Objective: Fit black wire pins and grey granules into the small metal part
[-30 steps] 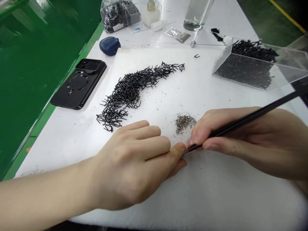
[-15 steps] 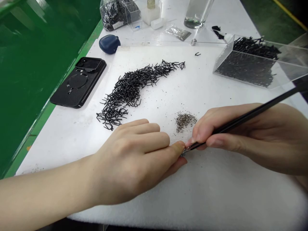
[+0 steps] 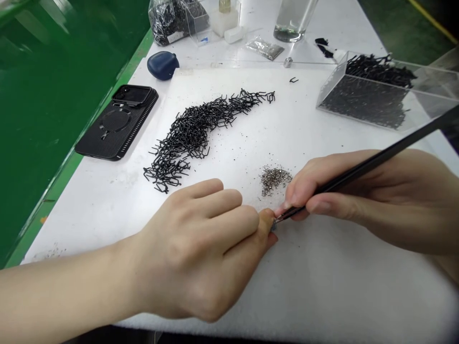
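My left hand [image 3: 201,243] is closed in a pinch, its other fingers curled in. Between thumb and forefinger is a small bluish-grey piece [image 3: 274,225], mostly hidden by the fingertips. Black tweezers [image 3: 344,179] are gripped by my right hand [image 3: 362,200], slanting up to the right. Their thin metal tips meet the small piece at my left fingertips. Just beyond my hands, a small heap of glittery brown grains [image 3: 274,180] lies on the white work surface [image 3: 322,286].
A long heap of small black forked pieces [image 3: 195,126] curves across the surface. Left of it are a black phone [image 3: 116,122] and a dark blue case [image 3: 163,65]. A clear box of black pieces [image 3: 366,95] stands right; a glass [image 3: 294,21] and bag [image 3: 170,21] stand behind.
My left hand has rolled slightly, its knuckles shifting and the wrist side dropping lower. The tweezers have tilted a little, with the tips still at the pinched piece.
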A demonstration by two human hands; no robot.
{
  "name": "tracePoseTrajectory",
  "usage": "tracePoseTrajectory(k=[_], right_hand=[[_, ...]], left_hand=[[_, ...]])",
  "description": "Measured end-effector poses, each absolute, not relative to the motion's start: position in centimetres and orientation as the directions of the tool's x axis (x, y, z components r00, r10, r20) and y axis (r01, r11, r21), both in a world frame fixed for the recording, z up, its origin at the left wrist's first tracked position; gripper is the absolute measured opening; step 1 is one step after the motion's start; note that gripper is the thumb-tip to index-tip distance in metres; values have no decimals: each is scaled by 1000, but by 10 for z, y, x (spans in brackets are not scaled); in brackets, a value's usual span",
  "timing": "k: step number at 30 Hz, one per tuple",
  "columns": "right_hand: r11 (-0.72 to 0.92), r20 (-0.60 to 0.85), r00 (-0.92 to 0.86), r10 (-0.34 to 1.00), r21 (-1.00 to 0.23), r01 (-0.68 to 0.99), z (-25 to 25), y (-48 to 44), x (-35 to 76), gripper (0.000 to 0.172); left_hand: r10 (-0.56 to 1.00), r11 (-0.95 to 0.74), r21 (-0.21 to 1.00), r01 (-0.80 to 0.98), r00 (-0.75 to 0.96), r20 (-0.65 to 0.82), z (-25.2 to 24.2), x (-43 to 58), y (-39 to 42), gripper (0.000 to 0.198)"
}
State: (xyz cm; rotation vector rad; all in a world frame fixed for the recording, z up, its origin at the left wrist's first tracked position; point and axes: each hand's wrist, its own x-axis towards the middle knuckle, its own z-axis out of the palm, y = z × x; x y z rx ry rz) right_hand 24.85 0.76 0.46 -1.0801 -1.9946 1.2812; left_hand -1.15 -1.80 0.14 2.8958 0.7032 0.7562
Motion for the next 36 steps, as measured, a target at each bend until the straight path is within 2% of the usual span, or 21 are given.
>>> tracePoseTrajectory(k=[8, 11, 17, 26, 36], right_hand=[[166, -43, -553, 832, -932, 321, 3, 8, 252, 4], [173, -48, -567, 822, -928, 330, 2, 8, 253, 10], [194, -23, -558, 829, -925, 327, 1, 8, 251, 12], [178, -35, -542, 840, -925, 336, 3, 7, 251, 5], [205, -21, -564, 825, -920, 334, 2, 9, 251, 11]], left_hand=[[502, -865, 253, 433, 758, 417, -3, -14, -15, 17], [527, -849, 286, 445, 752, 395, -2, -13, -15, 18], [546, -837, 307, 453, 737, 398, -3, -13, -13, 14], [556, -830, 317, 459, 733, 392, -3, -12, -15, 14], [568, -818, 355, 452, 730, 380, -4, -13, -14, 13]])
